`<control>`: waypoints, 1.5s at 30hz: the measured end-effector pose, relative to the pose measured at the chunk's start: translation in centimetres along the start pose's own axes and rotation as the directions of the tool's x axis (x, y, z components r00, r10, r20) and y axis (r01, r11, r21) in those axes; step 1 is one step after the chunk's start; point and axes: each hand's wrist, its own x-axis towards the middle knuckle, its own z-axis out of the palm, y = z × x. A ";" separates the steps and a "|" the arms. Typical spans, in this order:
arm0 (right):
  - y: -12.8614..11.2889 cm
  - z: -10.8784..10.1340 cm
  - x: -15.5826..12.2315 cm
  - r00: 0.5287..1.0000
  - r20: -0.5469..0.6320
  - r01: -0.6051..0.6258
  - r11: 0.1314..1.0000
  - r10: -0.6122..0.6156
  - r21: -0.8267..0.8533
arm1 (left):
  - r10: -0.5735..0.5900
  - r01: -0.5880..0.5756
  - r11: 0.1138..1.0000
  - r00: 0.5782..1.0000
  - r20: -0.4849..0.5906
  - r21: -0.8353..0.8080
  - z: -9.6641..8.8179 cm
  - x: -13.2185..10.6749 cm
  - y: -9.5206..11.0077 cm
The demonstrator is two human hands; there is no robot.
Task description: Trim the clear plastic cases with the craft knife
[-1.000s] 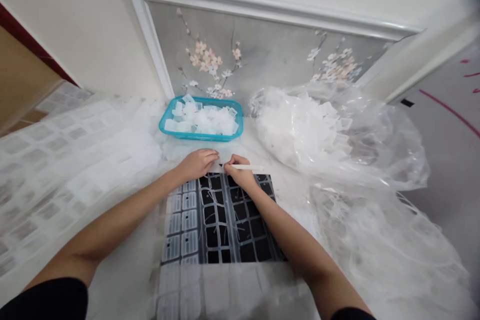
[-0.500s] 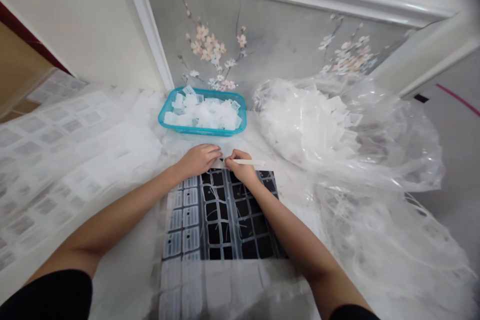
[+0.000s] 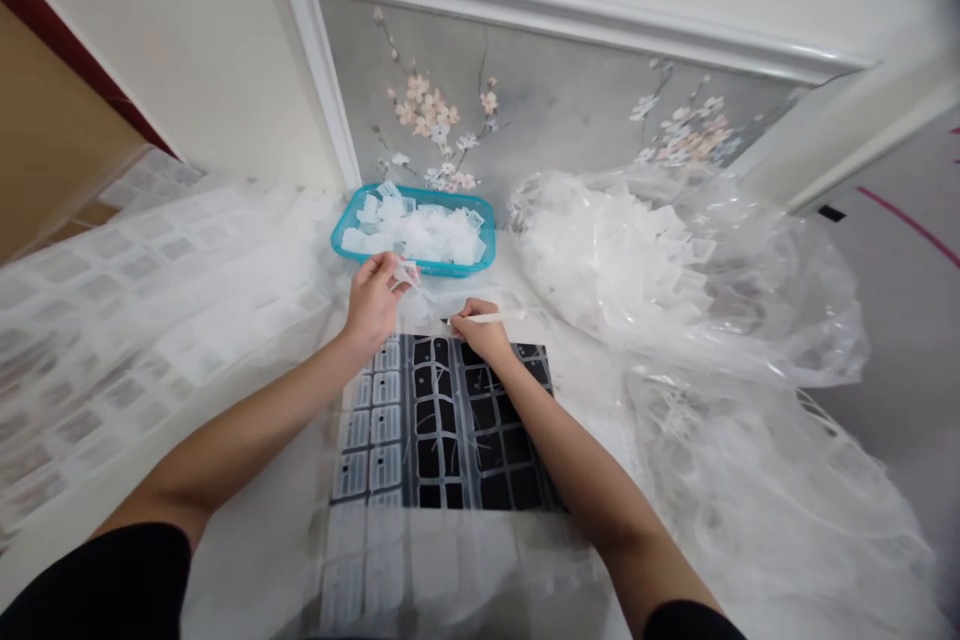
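My left hand (image 3: 373, 300) pinches a small translucent plastic piece (image 3: 407, 273) at the front edge of the blue basket (image 3: 341, 242). Small clear-white plastic pieces (image 3: 427, 232) are heaped in that basket. In my right hand (image 3: 480, 325) is a slim white craft knife (image 3: 491, 318), its dark tip pointing left. The right wrist is over the far edge of a molded translucent plastic sheet (image 3: 386, 423), partly on a black backing (image 3: 499, 450). Strips and square cells form the sheet.
A clear bag (image 3: 637, 260) full of similar pieces lies at the right, with crumpled clear plastic scraps (image 3: 765, 490) in front. Molded sheets (image 3: 97, 340) are spread on the left. A framed flower picture (image 3: 562, 100) stands behind the basket.
My left hand has lifted away from the sheet's far edge toward the basket, with a small plastic piece between its fingers. The right hand stays nearly in place with the knife.
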 end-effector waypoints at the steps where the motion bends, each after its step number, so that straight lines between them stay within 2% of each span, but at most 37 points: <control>1: -0.1 0.0 0.0 1.000 0.000 0.004 1.000 -0.004 0.000 | -0.082 0.082 0.994 0.997 0.000 -0.068 -0.2 -0.2 0.1; 3: -0.2 0.0 -0.1 1.000 0.003 0.010 1.000 -0.010 -0.003 | -0.213 0.205 0.965 0.977 -0.028 -0.166 -0.9 -0.3 0.4; 4: -0.2 0.0 0.0 1.000 0.007 0.012 1.000 -0.012 -0.006 | -0.238 0.224 0.955 0.970 -0.051 -0.194 -1.3 -0.2 0.6; 7: -0.2 -0.1 -0.1 1.000 0.018 0.017 1.000 -0.017 -0.013 | -0.186 0.165 0.965 0.979 -0.087 -0.206 -2.3 0.2 1.2; 12: -1.4 -0.2 -0.4 1.000 0.001 0.025 1.000 -0.025 -0.008 | -0.124 0.126 0.978 0.992 0.020 -0.166 -2.2 0.1 1.4; 17: -4.5 0.7 0.1 0.984 -0.121 0.141 0.984 -0.127 0.108 | -0.046 0.054 0.996 0.993 0.112 -0.070 -1.6 -0.5 0.1; 21: -5.7 1.5 1.0 0.964 -0.171 0.214 0.976 -0.205 0.037 | -0.027 0.007 0.996 0.973 0.231 0.088 -0.8 -1.5 -1.1; 23: -5.5 1.6 1.0 0.967 -0.121 0.231 0.972 -0.224 0.048 | -0.024 -0.018 0.988 0.964 0.266 0.155 -0.5 -1.9 -1.5; 27: -4.6 1.3 0.7 0.977 0.049 0.197 0.963 -0.209 0.181 | -0.018 -0.043 0.978 0.958 0.285 0.206 -0.5 -2.5 -1.8; 29: -4.3 1.2 0.7 0.976 0.072 0.189 0.962 -0.207 0.198 | 0.000 -0.074 0.968 0.956 0.293 0.242 -0.6 -2.7 -1.8; 33: -4.0 1.1 0.8 0.976 0.044 0.209 0.972 -0.215 0.103 | -0.008 -0.106 0.940 0.944 0.331 0.325 -0.7 -3.2 -1.7; 38: -4.0 0.6 1.1 0.948 0.015 0.318 0.943 -0.318 -0.094 | -0.080 -0.026 0.938 0.953 0.291 0.345 -1.1 -2.8 -2.3; 41: -3.7 -0.2 1.2 0.938 -0.050 0.329 0.926 -0.344 -0.187 | -0.119 0.010 0.931 0.954 0.277 0.365 -1.6 -2.3 -2.8; 45: -3.0 -1.0 1.3 0.944 -0.065 0.307 0.934 -0.323 -0.185 | -0.103 -0.064 0.881 0.941 0.323 0.469 -1.9 -1.9 -2.9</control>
